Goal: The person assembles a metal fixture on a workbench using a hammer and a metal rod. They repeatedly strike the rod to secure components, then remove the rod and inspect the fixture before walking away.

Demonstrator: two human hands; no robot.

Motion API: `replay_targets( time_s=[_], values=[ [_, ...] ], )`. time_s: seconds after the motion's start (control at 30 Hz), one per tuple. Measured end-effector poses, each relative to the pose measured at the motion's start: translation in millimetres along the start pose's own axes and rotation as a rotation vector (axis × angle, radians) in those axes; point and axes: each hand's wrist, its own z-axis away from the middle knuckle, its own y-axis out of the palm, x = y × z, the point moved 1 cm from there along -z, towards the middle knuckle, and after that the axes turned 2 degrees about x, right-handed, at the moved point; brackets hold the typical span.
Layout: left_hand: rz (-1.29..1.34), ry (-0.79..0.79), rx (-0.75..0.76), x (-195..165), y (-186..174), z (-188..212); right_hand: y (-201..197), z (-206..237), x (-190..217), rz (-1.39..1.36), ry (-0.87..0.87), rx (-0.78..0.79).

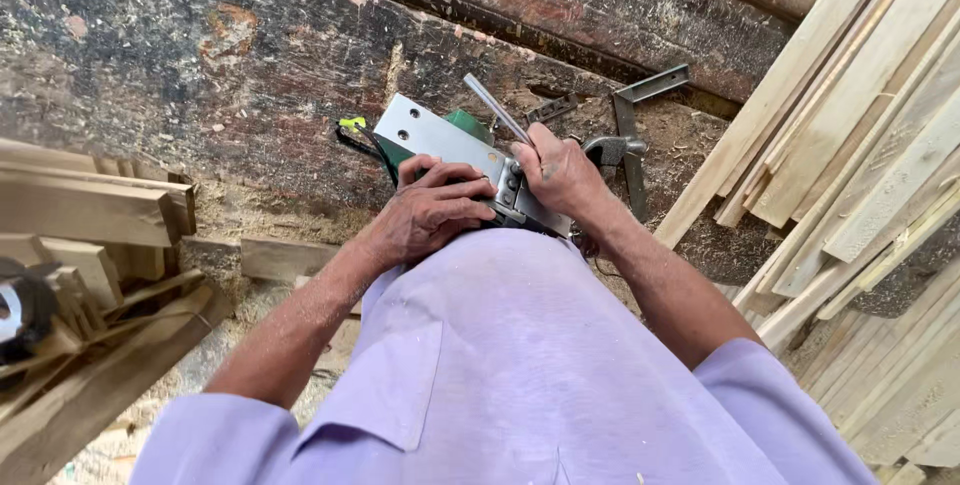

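On workbench (200, 75), left hand (425, 215) gripping planer (440, 140), right hand (560, 175) clenching metal rod (495, 110), planks (860, 145) beside

I am seeing no packages, labels, signs or screens anywhere in this view from the head camera.

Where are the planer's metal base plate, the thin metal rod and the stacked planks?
metal base plate (432, 132), head view, bare flat face.
thin metal rod (492, 106), head view, mid-shaft.
stacked planks (860, 135), head view, pale board's face.
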Motion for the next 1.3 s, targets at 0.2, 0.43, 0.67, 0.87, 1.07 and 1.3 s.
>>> replay_targets(
  time_s=[0.2, 0.43, 0.67, 0.87, 1.07, 1.3],
  values=[
    [-0.024, 0.000, -0.028, 5, 5, 3, 14, 4, -8, 0.078, 0.303, -0.044],
    [-0.131, 0.020, -0.009, 7, 12, 8, 11, 8, -21, -0.032, 0.058, -0.023],
    [-0.239, -0.071, -0.100, 1, -3, -21, 16, 9, -26, 0.119, 0.149, -0.059],
    [-0.793, -0.152, 0.067, 17, -7, -77, 20, 6, -24, 0.081, 0.248, -0.023],
    [-0.782, -0.196, 0.158, 16, -22, -60, 19, -1, -25, 0.061, 0.082, -0.075],
    [-0.733, -0.241, 0.282, 28, -24, -71, 27, 1, -43, 0.053, 0.116, -0.064]
  ],
)
